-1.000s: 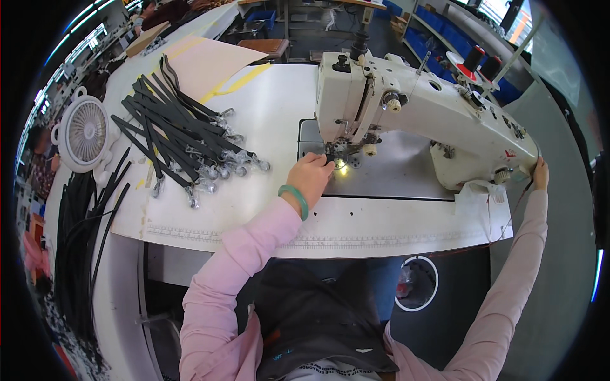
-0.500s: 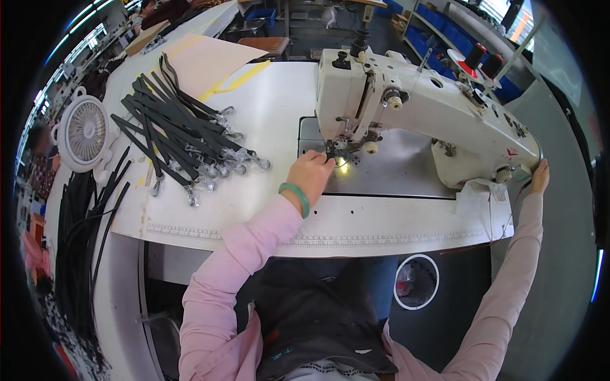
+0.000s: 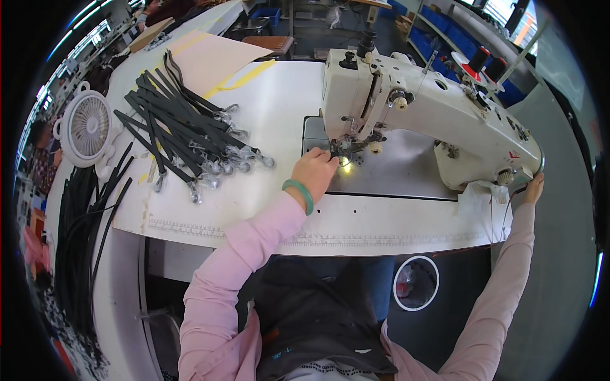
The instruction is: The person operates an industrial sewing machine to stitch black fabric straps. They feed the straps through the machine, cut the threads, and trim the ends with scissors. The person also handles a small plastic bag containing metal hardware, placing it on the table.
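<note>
At the needle area of a white sewing machine point(image 3: 424, 89), my left hand point(image 3: 314, 171) is closed, thumb and fingers pinching a small black strap end point(image 3: 334, 154) under the lit presser foot. Most of that piece is hidden by the fingers and the machine head. My right hand point(image 3: 534, 188) reaches to the machine's far right end, its fingers curled on the handwheel point(image 3: 541, 157), which shows only edge-on. Left of the machine lies a fanned pile of black straps point(image 3: 181, 124) with clear-wrapped metal hardware point(image 3: 236, 162) at their near ends.
A white fan point(image 3: 87, 127) stands at the left, above more black straps point(image 3: 76, 235) hanging over the table edge. A printed ruler point(image 3: 381, 241) runs along the front edge. White cloth point(image 3: 473, 200) sits under the machine's right end; a round bin point(image 3: 416, 284) stands below. Thread spools point(image 3: 478, 60) are behind.
My right hand has slid a little down the handwheel, toward me. My left hand keeps its pinch by the needle. The whole view has shifted slightly.
</note>
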`<act>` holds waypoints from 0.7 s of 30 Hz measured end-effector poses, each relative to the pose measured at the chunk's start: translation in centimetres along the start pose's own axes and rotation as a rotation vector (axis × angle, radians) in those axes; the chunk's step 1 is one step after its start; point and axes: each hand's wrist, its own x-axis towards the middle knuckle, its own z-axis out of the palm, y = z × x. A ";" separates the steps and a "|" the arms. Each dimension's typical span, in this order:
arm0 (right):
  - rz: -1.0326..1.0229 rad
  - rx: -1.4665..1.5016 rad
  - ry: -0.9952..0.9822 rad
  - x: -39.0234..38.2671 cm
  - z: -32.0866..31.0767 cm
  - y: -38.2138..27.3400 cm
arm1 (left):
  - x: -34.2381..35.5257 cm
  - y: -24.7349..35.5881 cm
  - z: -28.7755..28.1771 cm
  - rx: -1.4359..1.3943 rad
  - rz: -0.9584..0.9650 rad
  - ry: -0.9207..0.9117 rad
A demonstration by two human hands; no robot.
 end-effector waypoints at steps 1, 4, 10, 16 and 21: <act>-0.103 -0.093 0.037 0.3 0.3 -0.4 | 0.0 0.0 0.0 0.001 0.000 0.000; -0.375 -0.386 0.118 5.8 -2.6 -0.7 | 0.4 0.3 0.4 -0.052 0.028 0.025; -0.146 -0.527 -0.081 8.7 -3.6 -1.2 | 0.4 -0.3 0.8 -0.103 0.031 0.070; -0.081 0.008 0.004 2.8 -2.1 2.7 | 0.5 -0.3 0.8 -0.059 0.035 0.010; -0.154 -0.139 0.029 4.4 -1.9 0.6 | 0.3 -0.1 0.4 -0.010 0.025 0.004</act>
